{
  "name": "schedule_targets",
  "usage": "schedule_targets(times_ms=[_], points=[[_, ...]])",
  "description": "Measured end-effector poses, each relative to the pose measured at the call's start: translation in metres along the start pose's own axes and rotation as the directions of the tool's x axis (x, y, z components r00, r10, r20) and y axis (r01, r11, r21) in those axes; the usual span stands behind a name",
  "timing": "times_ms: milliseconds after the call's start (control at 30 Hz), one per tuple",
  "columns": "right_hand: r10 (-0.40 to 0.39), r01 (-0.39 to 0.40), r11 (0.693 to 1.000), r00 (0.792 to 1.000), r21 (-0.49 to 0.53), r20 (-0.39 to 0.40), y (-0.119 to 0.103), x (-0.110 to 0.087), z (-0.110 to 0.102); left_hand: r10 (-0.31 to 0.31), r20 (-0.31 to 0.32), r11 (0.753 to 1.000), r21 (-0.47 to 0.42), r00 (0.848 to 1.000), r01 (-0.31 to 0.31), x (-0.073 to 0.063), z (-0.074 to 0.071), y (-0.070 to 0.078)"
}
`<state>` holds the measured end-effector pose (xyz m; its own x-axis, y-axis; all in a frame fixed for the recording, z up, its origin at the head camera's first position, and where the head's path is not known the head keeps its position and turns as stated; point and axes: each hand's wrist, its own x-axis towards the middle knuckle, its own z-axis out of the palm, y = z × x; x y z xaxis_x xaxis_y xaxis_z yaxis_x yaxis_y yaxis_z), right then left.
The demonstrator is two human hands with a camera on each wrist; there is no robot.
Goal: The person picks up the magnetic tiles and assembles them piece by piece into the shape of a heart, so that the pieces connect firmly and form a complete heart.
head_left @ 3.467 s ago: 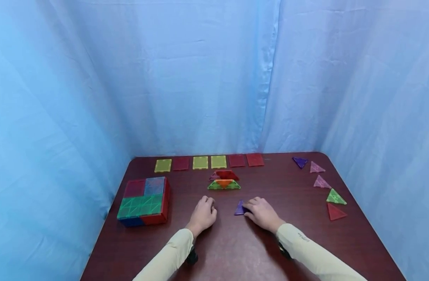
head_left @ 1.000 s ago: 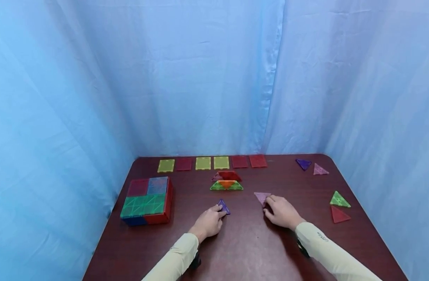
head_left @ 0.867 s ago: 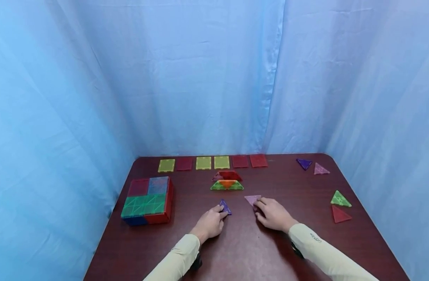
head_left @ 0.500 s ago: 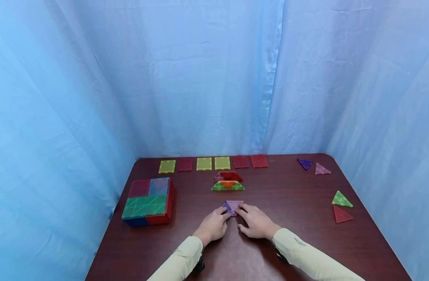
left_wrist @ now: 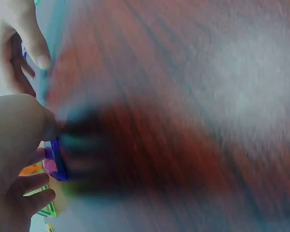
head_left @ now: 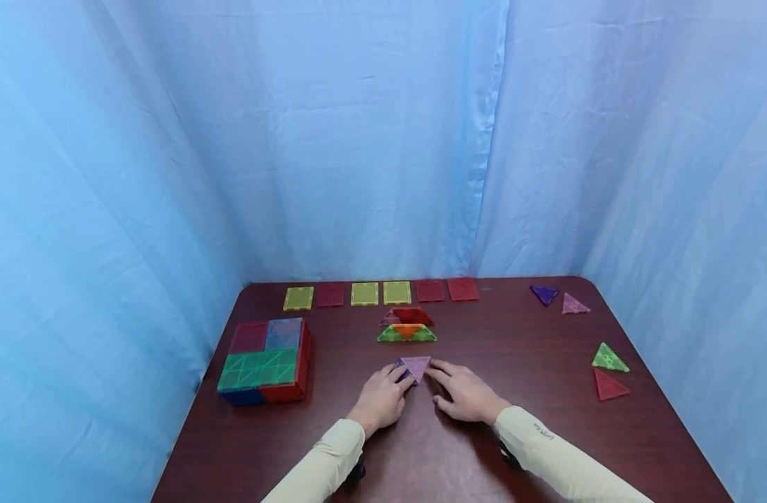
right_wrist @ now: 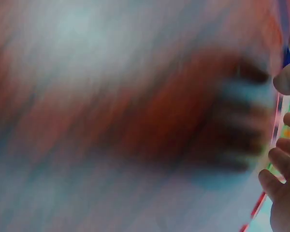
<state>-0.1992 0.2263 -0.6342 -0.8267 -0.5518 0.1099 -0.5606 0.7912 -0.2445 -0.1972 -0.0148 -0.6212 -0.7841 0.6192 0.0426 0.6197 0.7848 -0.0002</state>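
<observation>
Pink triangle [head_left: 416, 365] and purple triangle [left_wrist: 58, 159] sit together at 10 o'clock from loose-fingered right hand [head_left: 465, 395], left hand [head_left: 381, 398] touching purple, can't tell if pinching; likely light, stiff, slick, take by edges.

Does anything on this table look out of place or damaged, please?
No damage or spill shows. The central pink triangle seems to overlap the purple triangle rather than meet it edge to edge, but the left hand hides part. At right, the green triangle and red triangle lie at differing angles, unlike the far row of squares.
</observation>
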Motion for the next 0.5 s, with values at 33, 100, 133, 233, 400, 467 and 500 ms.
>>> schedule_targets(times_ms=[33,100,133,233,400,467,500], points=[[0.038,-0.038,0.999,0.999,0.004,-0.001,0.007,-0.002,-0.003,-0.008,0.005,1.0,-0.011,1.0,0.008,0.0,0.0,-0.002],[0.122,-0.123,0.992,0.992,-0.016,-0.025,0.026,-0.007,-0.012,-0.03,0.022,0.999,-0.034,0.999,0.031,-0.001,-0.001,-0.007],[0.167,-0.169,0.985,0.985,-0.034,-0.048,0.038,-0.011,-0.017,-0.042,0.032,0.998,-0.045,0.999,0.043,-0.002,-0.002,-0.01],[0.354,-0.359,0.93,0.932,-0.072,-0.081,0.077,-0.029,-0.042,-0.065,0.059,0.995,-0.073,0.996,0.07,-0.003,-0.004,-0.017],[0.684,-0.683,0.726,0.729,-0.076,-0.012,0.132,-0.079,-0.081,-0.063,0.097,0.991,-0.109,0.993,0.074,-0.005,-0.006,-0.022],[0.761,-0.758,0.648,0.648,-0.068,0.035,0.15,-0.098,-0.087,-0.06,0.105,0.991,-0.116,0.993,0.072,-0.005,-0.006,-0.023],[0.784,-0.782,0.621,0.617,-0.063,0.064,0.157,-0.106,-0.088,-0.06,0.105,0.991,-0.116,0.993,0.072,-0.005,-0.007,-0.022]])
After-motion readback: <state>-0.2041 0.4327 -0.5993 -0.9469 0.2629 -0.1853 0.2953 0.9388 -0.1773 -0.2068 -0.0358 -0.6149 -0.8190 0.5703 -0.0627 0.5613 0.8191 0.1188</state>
